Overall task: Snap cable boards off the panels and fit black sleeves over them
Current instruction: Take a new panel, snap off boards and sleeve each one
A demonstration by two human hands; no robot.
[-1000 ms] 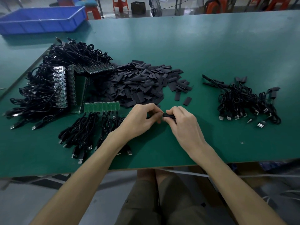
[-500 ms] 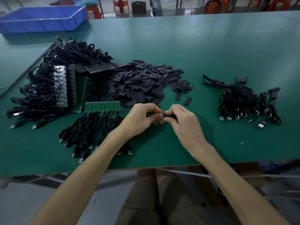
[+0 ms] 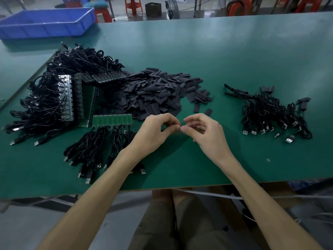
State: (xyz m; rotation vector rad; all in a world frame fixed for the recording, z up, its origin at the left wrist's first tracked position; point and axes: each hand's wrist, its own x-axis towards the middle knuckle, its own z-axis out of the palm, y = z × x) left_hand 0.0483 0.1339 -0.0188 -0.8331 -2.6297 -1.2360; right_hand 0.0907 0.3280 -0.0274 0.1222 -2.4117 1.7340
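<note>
Change: half a second ago a short black piece bridged the two hands; now that piece no longer shows between them, and the right hand point(image 3: 207, 134) has loosened while the left hand point(image 3: 158, 131) stays pinched.
Meaning for the task: judged from this, one sleeve has probably just been pushed home over a snapped-off board, though the item itself is hidden, so this cannot be confirmed.
Left hand pose: held low over the table point(image 3: 234, 51) near its front edge, thumb and forefinger pressed together, the other fingers curled; what they pinch cannot be told.
Right hand pose: beside the left, thumb tip just touching the left fingertips, fingers point(image 3: 191, 120) half spread and curved, seemingly holding nothing.
Sleeves: loose black sleeves point(image 3: 158, 94) lie in a heap just beyond the hands, a few strays at its right edge.
Panels: one green panel point(image 3: 111, 120) with its cables point(image 3: 93, 150) trailing toward the person lies just left of the left hand; more panels point(image 3: 72, 98) sit in the cable tangle farther left.
Finished pile: sleeved cables point(image 3: 273, 114) lie well apart to the right.
Progress: far more unfinished than finished, so the job looks early.
Next step: likely dropping the piece on the right pile, then snapping another board off the near panel.
</note>
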